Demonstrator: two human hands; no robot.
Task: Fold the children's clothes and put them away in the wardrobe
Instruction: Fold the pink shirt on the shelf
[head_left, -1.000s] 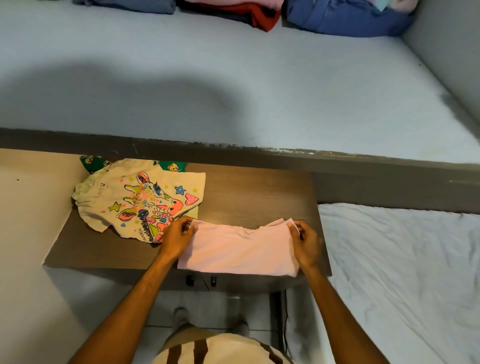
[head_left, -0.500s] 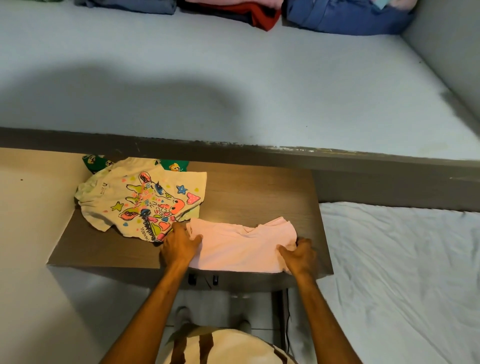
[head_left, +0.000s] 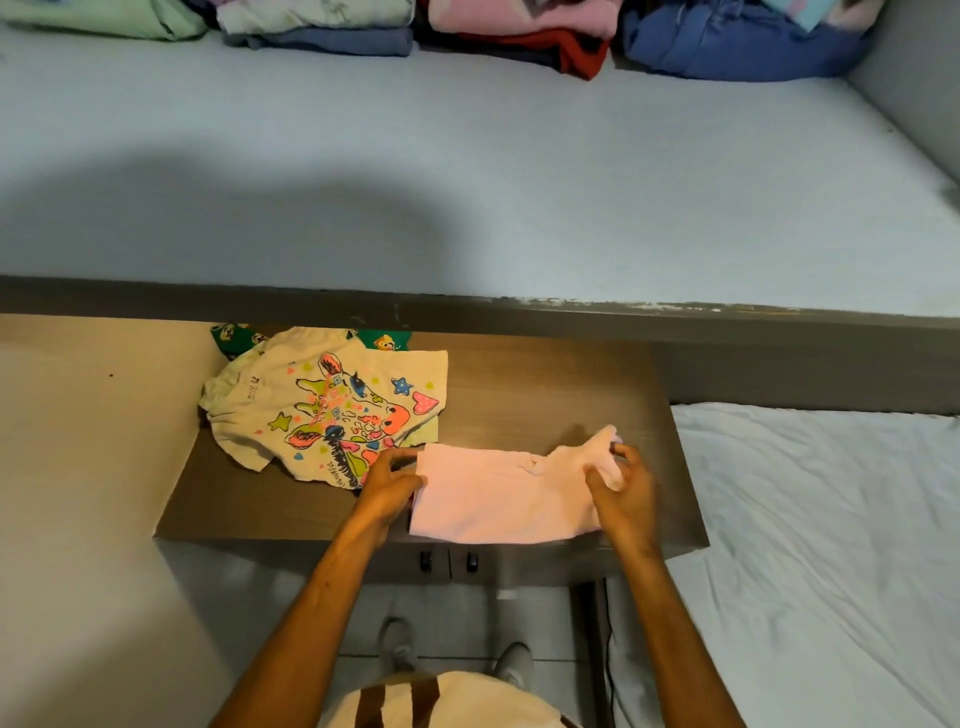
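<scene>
Pink top (head_left: 506, 493) lies low centre on the table (head_left: 545, 384); your left hand (head_left: 387, 480) pins its left edge and your right hand (head_left: 621, 483) pinches the right sleeve. You're mid-fold: bring that sleeve inward next. Beyond lies the giraffe shirt (head_left: 332, 410); folded piles (head_left: 519, 31) fill the top edge.

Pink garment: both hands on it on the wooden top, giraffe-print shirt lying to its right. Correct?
Not quite. In the head view the giraffe-print shirt lies to the left of the pink garment, not the right. The rest holds: left hand and right hand are both on it, on the wooden top.
</scene>
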